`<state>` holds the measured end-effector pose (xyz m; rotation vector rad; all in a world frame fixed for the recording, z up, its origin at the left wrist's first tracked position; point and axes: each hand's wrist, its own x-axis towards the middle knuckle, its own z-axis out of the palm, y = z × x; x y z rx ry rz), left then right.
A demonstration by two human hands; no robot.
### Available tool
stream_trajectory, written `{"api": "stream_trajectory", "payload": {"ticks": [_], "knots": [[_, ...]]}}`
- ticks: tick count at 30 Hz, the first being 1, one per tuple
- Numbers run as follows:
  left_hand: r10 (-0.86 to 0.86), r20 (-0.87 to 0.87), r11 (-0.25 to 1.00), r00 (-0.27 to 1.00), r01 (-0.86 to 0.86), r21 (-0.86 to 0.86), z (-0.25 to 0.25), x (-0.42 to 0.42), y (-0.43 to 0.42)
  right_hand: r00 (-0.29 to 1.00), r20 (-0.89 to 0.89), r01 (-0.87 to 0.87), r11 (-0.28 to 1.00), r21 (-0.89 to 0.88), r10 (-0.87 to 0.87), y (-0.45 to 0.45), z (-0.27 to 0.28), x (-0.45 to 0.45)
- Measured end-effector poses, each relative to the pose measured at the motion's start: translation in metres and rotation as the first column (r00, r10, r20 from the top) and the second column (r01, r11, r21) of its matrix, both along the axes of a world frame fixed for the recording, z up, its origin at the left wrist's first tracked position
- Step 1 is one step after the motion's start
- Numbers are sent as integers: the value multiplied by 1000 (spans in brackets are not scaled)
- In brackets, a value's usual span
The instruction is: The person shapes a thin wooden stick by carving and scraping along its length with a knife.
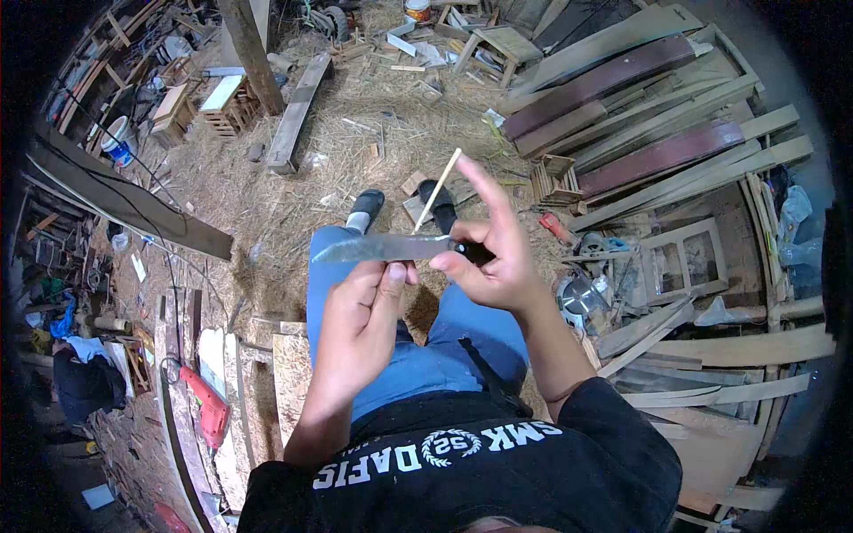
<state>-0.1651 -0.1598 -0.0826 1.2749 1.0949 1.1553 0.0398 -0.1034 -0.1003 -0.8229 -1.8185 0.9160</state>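
Observation:
My right hand point(498, 258) is closed around the dark handle of a knife point(373, 249), with the index finger stretched away from it. The wide metal blade points left, above my lap. A thin, pale wooden stick point(438, 191) slants up and right from behind the blade, its upper end by my right index fingertip. My left hand point(369, 302) is pinched just below the blade, in line with the stick. The blade and fingers hide the stick's lower end.
Shavings cover the ground around my feet. A red power drill point(206, 407) lies on boards at left, near a wooden post point(253, 53) and beam point(133, 200). Stacked planks point(622, 84), a wooden frame point(684, 258) and a round-bladed tool point(582, 293) stand at right.

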Motion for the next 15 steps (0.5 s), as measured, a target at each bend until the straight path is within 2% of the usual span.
{"api": "stream_trajectory", "payload": {"ticks": [2,3,5,7,8,9,13,15], "knots": [[-28,-97,1000,995,28,2,2,-2,0,1000,23,13,1000,5,-13,-1,9,3],[-26,-98,1000,995,26,3,4,-3,0,996,-39,78,997,-2,-78,3,10,3],[-99,5,988,995,99,-114,8,-5,-1,970,-112,214,976,-31,-216,16,15,10],[-123,3,989,992,123,-83,5,-3,-6,929,-109,339,931,-134,-354,34,19,29],[-129,95,983,987,140,-120,0,-4,-6,926,-103,345,925,-160,-363,33,19,32],[-130,185,974,974,160,-158,-2,-5,-6,934,-129,316,939,-136,-333,32,16,30],[-121,273,964,955,178,-197,-1,-5,3,971,-139,201,979,38,-194,11,12,10],[-121,252,970,960,168,-174,-2,0,3,993,87,95,981,-167,-82,-4,23,5]]}}
